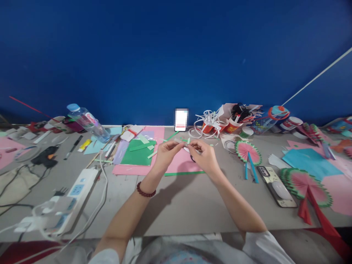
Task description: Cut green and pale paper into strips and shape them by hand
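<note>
My left hand (168,153) and my right hand (204,154) meet above the pink paper (189,167), with the fingertips of both pinched together. A small pale paper strip (179,140) shows at the fingertips; the fingers hide most of it. Under my right hand a dark loop, perhaps a scissor handle (192,158), shows in part. Left of my hands lies green paper (137,156) with several pale green strips (143,139) on and around it. A narrow green strip (184,173) runs along the near edge of the pink paper.
A phone (180,120) stands against the blue wall. Behind on the right are cups of tools (233,125) and white strips (210,118). Pink paper fans (248,152), a phone with a mouse (277,187), a power strip (78,198) and a tilted bottle (89,123) flank me.
</note>
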The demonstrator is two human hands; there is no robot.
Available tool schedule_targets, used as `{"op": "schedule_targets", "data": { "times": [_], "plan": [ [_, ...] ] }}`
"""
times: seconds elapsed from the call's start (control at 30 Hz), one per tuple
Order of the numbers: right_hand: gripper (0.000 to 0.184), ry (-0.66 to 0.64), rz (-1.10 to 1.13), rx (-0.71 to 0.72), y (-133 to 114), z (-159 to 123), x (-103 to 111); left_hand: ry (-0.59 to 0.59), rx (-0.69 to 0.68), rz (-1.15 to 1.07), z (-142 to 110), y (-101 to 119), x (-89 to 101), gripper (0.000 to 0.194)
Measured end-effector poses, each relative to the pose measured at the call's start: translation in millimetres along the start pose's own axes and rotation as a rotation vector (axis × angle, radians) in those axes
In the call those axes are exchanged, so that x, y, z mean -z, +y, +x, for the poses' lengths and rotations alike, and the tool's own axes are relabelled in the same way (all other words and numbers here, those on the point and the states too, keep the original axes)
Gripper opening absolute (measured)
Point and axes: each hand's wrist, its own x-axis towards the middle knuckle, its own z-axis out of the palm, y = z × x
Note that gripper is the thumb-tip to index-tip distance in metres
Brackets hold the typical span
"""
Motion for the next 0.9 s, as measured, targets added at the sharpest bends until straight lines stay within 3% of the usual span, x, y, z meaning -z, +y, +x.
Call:
{"op": "schedule_targets", "data": {
  "times": [0.53, 0.67, 0.9],
  "plan": [
    [0.016, 0.039, -0.117, 0.072, 4, 0, -1, 0.006, -0.003, 0.025, -1, 0, 1.5, 0.018],
    [0.017, 0.033, -0.113, 0.06, 4, 1, -1, -0.004, -0.011, 0.039, 2, -3, 3.5, 0.025],
    [0.019, 0.016, -0.066, 0.013, 3, 2, -1, -0.071, -0.028, -0.016, 4, -9, 1.5, 0.021]
  ]
}}
